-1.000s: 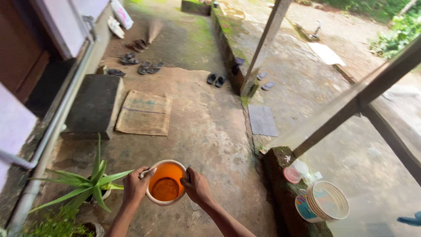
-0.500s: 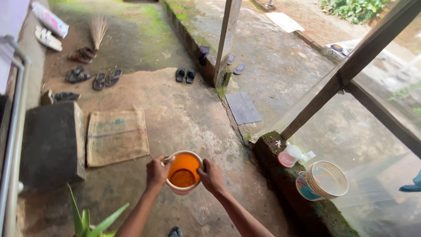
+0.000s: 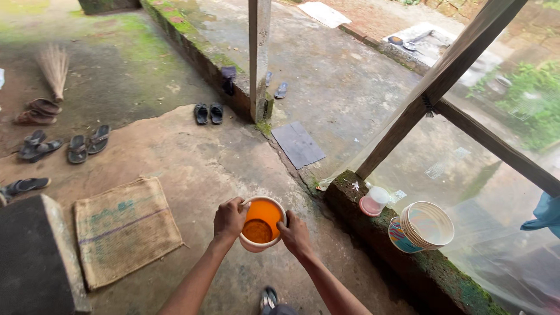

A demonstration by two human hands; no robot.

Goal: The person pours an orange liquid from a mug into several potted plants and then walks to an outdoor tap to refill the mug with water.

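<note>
A person stands on a worn concrete floor and holds a small orange bowl out in front of the body, well above the ground. The left hand clasps the bowl's left rim, fingers curled over the edge and thumb on the outer wall. The right hand clasps the opposite rim the same way, so each grip is clamped on the bowl and the bowl sits squarely between the two palms. It is held level, mouth up. A dark brownish mass lies in its bottom; what it is cannot be told.

Below the forearms the toe of a shoe shows at the lower edge. To the left a burlap sack lies flat on the floor, just beside a dark stone block. Farther off, several pairs of sandals are scattered near a broom, and one black pair sits by a wooden post at a mossy kerb.

To the right, on a low mossy wall, stand a stack of pale tubs tipped on their side and a small clear jar with a pink lid. Slanted timber beams and clear sheeting rise beyond them.
</note>
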